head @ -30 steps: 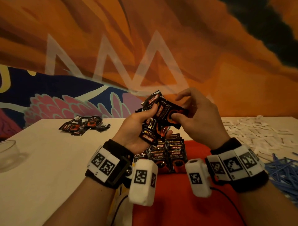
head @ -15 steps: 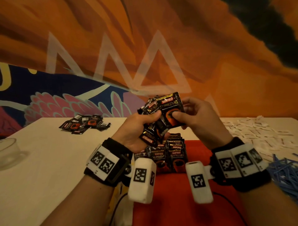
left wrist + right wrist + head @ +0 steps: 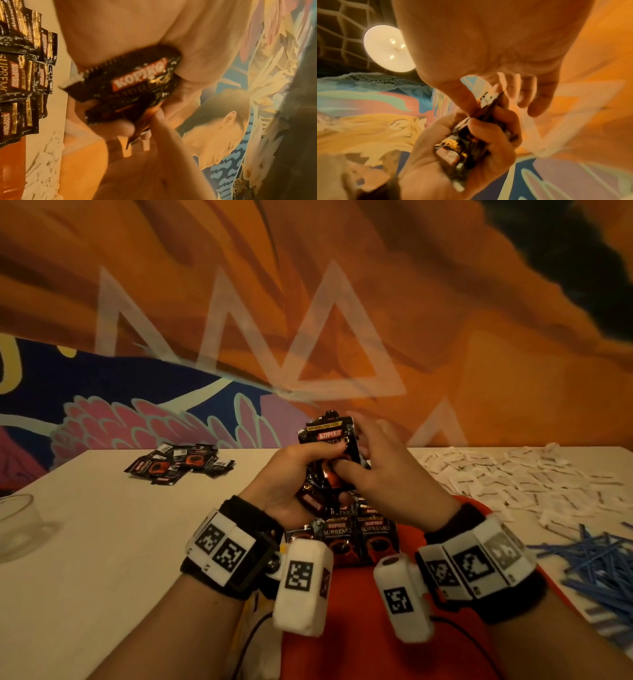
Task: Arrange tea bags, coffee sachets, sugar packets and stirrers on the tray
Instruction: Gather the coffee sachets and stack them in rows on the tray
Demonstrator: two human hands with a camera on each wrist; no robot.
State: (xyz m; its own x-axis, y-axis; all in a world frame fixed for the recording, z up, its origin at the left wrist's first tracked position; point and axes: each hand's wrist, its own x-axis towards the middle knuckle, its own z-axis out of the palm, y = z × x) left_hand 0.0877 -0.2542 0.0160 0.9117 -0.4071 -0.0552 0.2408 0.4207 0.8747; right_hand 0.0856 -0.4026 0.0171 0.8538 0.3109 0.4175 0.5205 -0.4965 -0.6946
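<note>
Head view: our left hand (image 3: 291,474) grips a bundle of coffee sachets (image 3: 330,453) above the red tray (image 3: 359,628); our right hand (image 3: 387,474) pinches the front sachet, thumb on its face. Below the grip, rows of laid sachets (image 3: 356,534) lie on the tray. We judge it best to peel one sachet, keep the logo upright, and lay it flush beside the row.

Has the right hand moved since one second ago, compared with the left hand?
Yes. The right hand has closed in toward the left hand, bringing its coffee sachet upright onto the bundle that hand grips, above the tray.
</note>
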